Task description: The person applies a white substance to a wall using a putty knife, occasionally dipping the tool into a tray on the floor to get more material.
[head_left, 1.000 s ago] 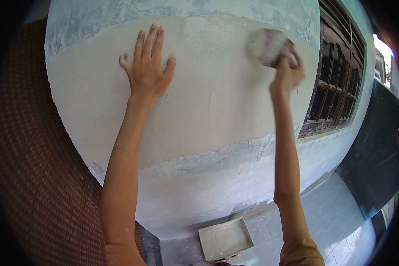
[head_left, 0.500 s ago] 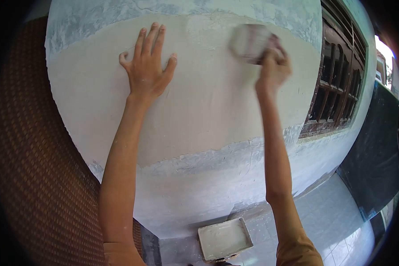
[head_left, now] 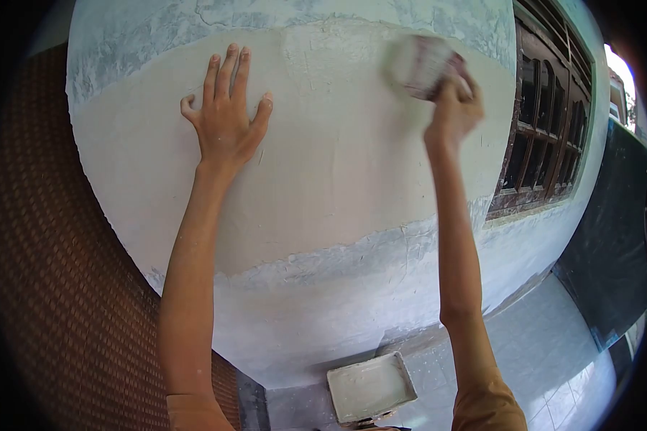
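My left hand (head_left: 226,126) lies spread against the wall, fingers pointing up, on the smooth cream-coloured coat (head_left: 316,151). Up and to the right, my right hand (head_left: 454,108) grips a flat, squarish piece (head_left: 425,66), whitish with dark red markings. It is held at the wall surface near the coat's upper right edge. Motion blurs both the piece and the fingers, so its exact kind cannot be made out. Rougher blue-white wall (head_left: 151,36) shows above and below the cream band.
On the floor below stands a shallow rectangular tray (head_left: 412,384) with whitish material in it. A brown-framed window (head_left: 546,122) is set in the wall at right. Brown woven-looking surface (head_left: 65,237) runs along the left. A dark sheet (head_left: 611,237) stands at far right, over grey floor tiles (head_left: 539,337).
The flat piece and my right hand have shifted slightly right along the wall. My left hand stays spread on the wall, appearing slightly lower and further left as the view shifts.
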Demonstrator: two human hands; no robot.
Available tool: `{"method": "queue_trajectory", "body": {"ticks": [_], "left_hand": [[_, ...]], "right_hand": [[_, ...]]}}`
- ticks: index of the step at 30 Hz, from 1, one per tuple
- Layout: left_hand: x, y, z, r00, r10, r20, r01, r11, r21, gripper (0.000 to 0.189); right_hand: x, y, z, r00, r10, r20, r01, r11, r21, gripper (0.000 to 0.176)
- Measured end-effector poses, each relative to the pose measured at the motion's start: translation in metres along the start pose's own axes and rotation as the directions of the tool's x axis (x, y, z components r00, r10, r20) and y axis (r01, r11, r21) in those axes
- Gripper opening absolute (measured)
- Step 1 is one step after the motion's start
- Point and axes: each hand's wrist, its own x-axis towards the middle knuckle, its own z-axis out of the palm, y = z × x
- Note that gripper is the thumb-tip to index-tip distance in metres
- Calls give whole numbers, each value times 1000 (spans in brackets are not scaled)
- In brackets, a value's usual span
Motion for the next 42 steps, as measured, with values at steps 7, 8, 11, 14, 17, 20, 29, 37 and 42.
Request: {"method": "queue_trajectory", "body": {"ticks": [7, 8, 11, 14, 17, 20, 29, 37, 42], "left_hand": [[1, 1, -2, 1000, -8, -5, 8, 1000, -6, 70], [2, 3, -2, 1000, -20, 1, 20, 1000, -9, 70], [0, 4, -1, 999, -38, 2, 38, 999, -11, 70], [1, 2, 0, 1000, -27, -13, 27, 1000, -13, 70], [1, 2, -1, 1000, -21, -20, 20, 1000, -15, 69], [-1, 2, -2, 1000, -12, -3, 12, 1000, -11, 69], [-2, 3, -5, 999, -23, 23, 23, 1000, 7, 69], [-1, 8, -2, 999, -48, 24, 48, 999, 10, 69], [-1, 13, -2, 998, -65, 13, 64, 998, 15, 69]], "right_hand": [[-43, 4, 85, 963, -39, 268, 65, 994, -89, 21], [-30, 7, 80, 962, -46, 271, 71, 994, -83, 21], [5, 0, 57, 990, -144, -4, 142, 982, -127, 18], [-2, -13, 67, 997, -71, 20, 72, 996, -46, 19], [-31, -1, 94, 955, -50, 291, 96, 985, -147, 24], [-28, 7, 92, 951, -92, 295, 143, 977, -156, 24], [11, 10, 54, 982, -136, 133, 155, 977, -146, 24], [58, 28, 10, 982, -186, 26, 184, 929, -321, 30], [8, -14, 33, 988, -125, 92, 146, 953, -267, 17]]}}
